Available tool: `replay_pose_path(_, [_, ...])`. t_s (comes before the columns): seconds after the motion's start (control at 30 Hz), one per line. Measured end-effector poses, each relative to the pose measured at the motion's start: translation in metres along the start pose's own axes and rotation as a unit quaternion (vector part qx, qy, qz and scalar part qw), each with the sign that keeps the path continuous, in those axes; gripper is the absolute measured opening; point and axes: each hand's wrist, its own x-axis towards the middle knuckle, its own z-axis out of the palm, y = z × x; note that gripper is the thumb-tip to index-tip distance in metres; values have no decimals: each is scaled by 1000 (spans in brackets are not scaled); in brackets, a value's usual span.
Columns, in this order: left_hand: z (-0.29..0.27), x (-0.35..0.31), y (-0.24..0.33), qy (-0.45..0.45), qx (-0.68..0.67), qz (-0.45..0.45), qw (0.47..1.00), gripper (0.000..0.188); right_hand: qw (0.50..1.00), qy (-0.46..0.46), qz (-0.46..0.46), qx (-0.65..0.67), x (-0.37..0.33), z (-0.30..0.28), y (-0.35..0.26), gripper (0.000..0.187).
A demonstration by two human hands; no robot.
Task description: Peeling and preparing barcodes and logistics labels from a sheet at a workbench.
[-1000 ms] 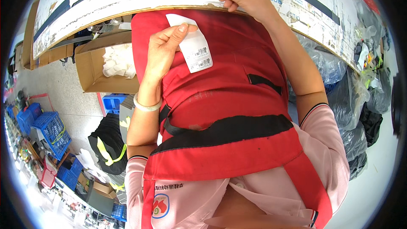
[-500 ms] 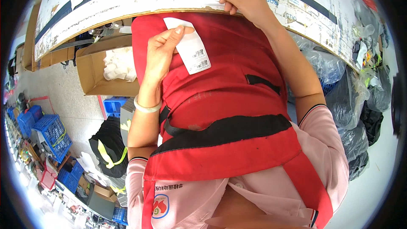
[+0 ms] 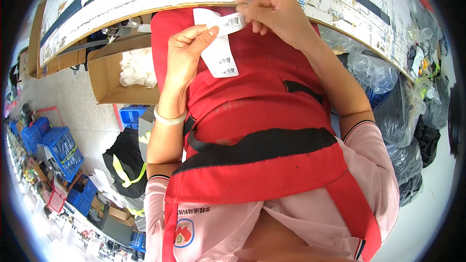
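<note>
A white strip of barcode labels (image 3: 217, 54) hangs from my left hand (image 3: 185, 53), pinched between thumb and fingers, over my red apron (image 3: 257, 102). Across its upper part lies a small white barcode label (image 3: 230, 22), reaching from my left thumb toward the right. My right hand (image 3: 277, 17) meets the far end of this label with bent, slightly blurred fingertips. Both hands are just off the near edge of the worn white worktable (image 3: 131, 10).
Below the table at left stands an open cardboard box (image 3: 108, 87) holding crumpled white pieces. Blue crates (image 3: 62, 148) and a black bundle with a yellow-green band (image 3: 125, 165) are on the left. Filled plastic bags (image 3: 395, 114) crowd the right side.
My right hand has come from the table edge down to the label. A small label now spans between both hands, while the strip in my left hand has risen slightly.
</note>
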Motion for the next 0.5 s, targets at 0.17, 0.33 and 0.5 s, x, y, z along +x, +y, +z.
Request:
replay_pose_path(0.17, [2, -2, 3, 10, -27, -9, 1000, 12, 994, 83, -76, 0, 2, -11, 19, 29])
replay_pose_path(0.33, [5, 0, 2, -6, 28, 2, 1000, 13, 998, -12, 16, 61, -8, 2, 12, 27])
replay_pose_path(0.5, [4, -5, 4, 4, 70, -8, 997, 20, 998, 62, 10, 24, -9, -28, 5, 18])
